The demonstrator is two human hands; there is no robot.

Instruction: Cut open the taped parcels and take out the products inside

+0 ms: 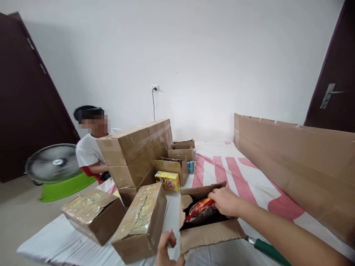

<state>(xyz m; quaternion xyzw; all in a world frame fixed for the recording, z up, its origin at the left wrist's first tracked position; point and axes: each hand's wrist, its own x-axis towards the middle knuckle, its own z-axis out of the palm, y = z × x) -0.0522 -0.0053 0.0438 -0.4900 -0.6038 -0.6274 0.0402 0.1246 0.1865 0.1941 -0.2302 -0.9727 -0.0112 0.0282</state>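
Observation:
My right hand [226, 201] reaches into an open cardboard box [210, 236]. Its fingers are closed on the upper right edge of a shiny red snack bag [200, 207] lying inside; some fingertips are hidden. Low in the picture, my left hand [168, 247] is beside the box's near left corner, partly cut off by the frame edge. Its visible fingers are bent and apart, with nothing seen between them. The near flap of the box is folded outward. From under its right end sticks a tool with a green handle [267, 251] and a metal shaft.
Taped boxes [141, 221] lie to the left, near a stacked wall of cartons [135, 159]. A yellow packet [168, 181] stands before a row of open boxes [180, 151]. A cardboard panel [294, 162] borders the right. A person [93, 147] sits behind the cartons, near a fan [55, 162].

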